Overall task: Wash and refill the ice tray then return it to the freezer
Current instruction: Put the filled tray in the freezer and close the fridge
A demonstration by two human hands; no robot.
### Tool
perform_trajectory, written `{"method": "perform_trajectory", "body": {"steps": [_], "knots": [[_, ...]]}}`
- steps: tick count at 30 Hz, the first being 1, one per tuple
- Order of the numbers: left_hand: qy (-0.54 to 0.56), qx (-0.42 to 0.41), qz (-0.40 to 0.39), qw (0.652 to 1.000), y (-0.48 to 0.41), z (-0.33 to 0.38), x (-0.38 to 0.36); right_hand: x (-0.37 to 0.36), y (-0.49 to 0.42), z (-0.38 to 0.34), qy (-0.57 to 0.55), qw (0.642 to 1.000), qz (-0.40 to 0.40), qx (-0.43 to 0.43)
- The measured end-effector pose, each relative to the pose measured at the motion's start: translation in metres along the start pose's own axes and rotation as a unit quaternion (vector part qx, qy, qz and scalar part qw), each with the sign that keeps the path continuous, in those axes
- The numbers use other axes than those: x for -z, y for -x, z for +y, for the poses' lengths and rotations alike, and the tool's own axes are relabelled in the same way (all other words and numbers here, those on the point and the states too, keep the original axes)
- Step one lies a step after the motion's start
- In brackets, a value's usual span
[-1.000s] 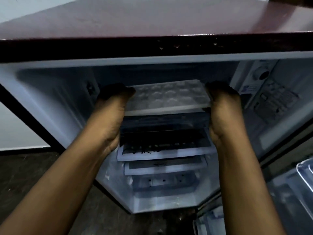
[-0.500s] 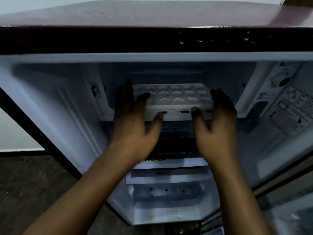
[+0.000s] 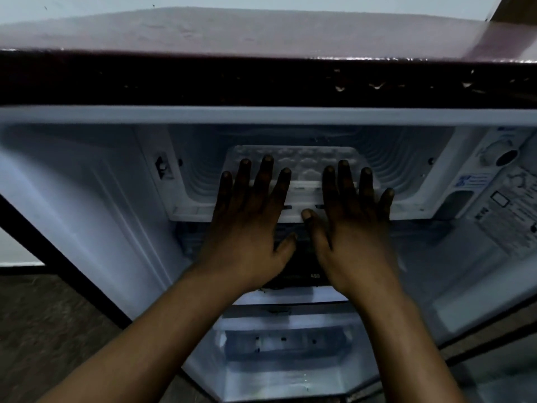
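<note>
The white ice tray [image 3: 305, 161] lies flat inside the freezer compartment [image 3: 197, 173] at the top of the open fridge, its near edge at the compartment's front lip. My left hand [image 3: 250, 216] rests on the tray's left part with straight, spread fingers. My right hand [image 3: 348, 210] lies flat on the tray's right part, thumb against the front edge. The near half of the tray is hidden under my fingers.
The dark red fridge top [image 3: 261, 33] juts out above the opening. A thermostat dial [image 3: 499, 154] and a label panel [image 3: 511, 205] sit on the right inner wall. Glass shelves [image 3: 290, 298] and a drawer [image 3: 279, 341] lie below my hands. Dark floor at the left.
The tray has slid deeper into the freezer compartment. My hands left the tray's sides and now lie flat on top of it, closer together.
</note>
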State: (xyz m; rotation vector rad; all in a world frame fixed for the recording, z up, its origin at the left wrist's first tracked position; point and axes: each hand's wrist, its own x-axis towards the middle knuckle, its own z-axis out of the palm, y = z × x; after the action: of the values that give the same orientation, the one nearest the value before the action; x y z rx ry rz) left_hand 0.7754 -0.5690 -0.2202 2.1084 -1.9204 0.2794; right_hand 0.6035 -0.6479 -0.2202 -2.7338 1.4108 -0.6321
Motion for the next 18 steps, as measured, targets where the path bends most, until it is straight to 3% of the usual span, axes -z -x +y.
{"method": "perform_trajectory", "body": {"steps": [8, 18], "knots": [[0.012, 0.022, -0.044, 0.999, -0.018, -0.002, 0.006, 0.005, -0.012, 0.0, -0.056, 0.997, -0.05, -0.033], [-0.016, 0.016, 0.018, 1.0, -0.003, 0.005, -0.003, 0.008, 0.008, -0.005, -0.045, 0.998, -0.041, -0.033]]}}
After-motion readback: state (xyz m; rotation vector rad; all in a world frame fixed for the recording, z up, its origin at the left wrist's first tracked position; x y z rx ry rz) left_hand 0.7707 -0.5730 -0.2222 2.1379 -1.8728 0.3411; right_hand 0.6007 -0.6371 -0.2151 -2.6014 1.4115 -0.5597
